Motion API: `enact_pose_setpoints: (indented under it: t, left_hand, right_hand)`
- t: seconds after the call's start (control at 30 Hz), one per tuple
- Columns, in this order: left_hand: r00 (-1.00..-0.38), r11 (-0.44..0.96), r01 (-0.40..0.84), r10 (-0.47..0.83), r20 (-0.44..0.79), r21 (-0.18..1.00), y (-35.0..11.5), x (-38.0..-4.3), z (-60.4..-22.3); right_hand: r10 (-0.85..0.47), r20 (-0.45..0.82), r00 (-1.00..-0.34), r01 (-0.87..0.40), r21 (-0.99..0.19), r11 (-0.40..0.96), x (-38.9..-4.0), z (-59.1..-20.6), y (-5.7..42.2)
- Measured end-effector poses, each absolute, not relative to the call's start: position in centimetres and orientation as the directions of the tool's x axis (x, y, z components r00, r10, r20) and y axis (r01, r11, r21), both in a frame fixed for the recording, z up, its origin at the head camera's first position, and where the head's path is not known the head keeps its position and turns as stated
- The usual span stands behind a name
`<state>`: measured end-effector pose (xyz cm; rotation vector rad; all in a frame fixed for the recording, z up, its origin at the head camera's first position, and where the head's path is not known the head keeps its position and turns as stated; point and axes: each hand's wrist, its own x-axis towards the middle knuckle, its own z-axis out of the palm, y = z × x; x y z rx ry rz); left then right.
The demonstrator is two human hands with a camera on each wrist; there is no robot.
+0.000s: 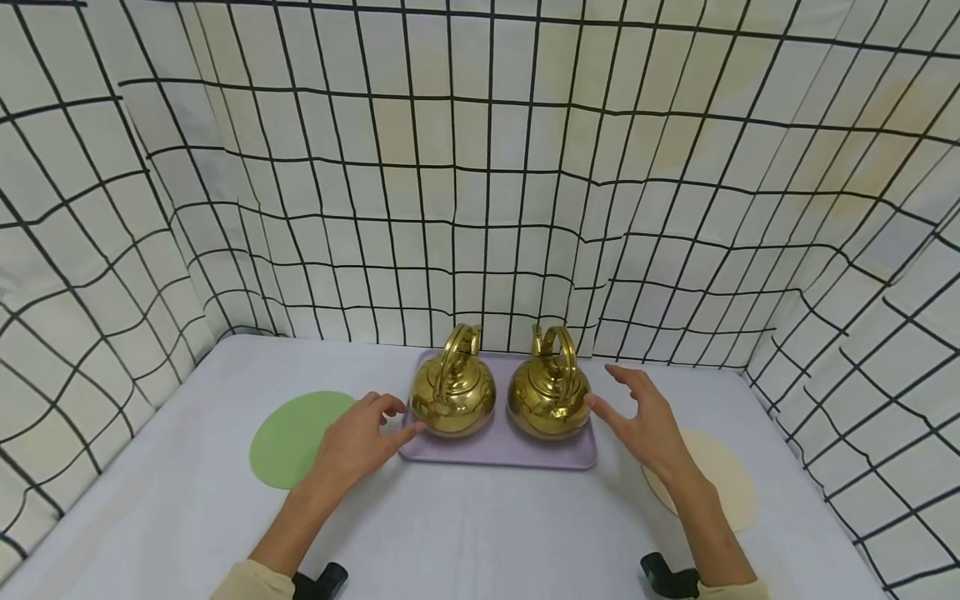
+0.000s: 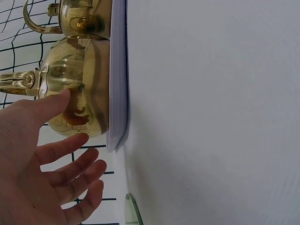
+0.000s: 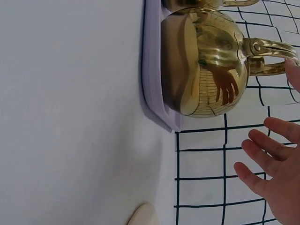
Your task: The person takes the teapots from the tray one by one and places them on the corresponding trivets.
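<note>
Two shiny brass teapots stand side by side on a lilac tray [image 1: 498, 457]. My left hand [image 1: 360, 442] is beside the left teapot [image 1: 453, 396], its thumb and forefinger spread towards the round body. In the left wrist view the thumb overlaps that teapot's side; whether it touches, I cannot tell. At the right teapot [image 1: 547, 404], my right hand [image 1: 645, 421] has its fingers apart. The right wrist view shows its thumb by the handle [image 3: 269, 49], with the other fingers off the body. Neither hand grips anything.
A green round mat [image 1: 288, 446] lies on the white table left of the tray, a cream round mat [image 1: 720, 479] on the right, partly under my right forearm. White cloth with a black grid [image 1: 480, 192] walls the back and both sides. Black wrist mounts [image 1: 326, 581] show on both arms.
</note>
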<state>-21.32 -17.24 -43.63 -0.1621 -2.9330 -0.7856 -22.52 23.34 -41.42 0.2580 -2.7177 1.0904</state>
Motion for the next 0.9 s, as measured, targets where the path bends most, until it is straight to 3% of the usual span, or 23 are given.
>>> enact_pose_setpoints:
  t: [0.37,0.9]
  left_hand:
    - [-0.997,0.823,0.081,0.073,0.037,0.562,-17.4,-21.3,-44.0]
    - [-0.993,0.799,0.104,0.114,0.021,0.592,-17.7,-21.5,-44.6]
  right_hand:
    - [-0.078,0.314,-0.946,-0.292,-0.725,0.624,-22.7,-40.8,22.9]
    - [-0.071,0.329,-0.942,-0.309,-0.761,0.571,-22.8,-40.1,22.4]
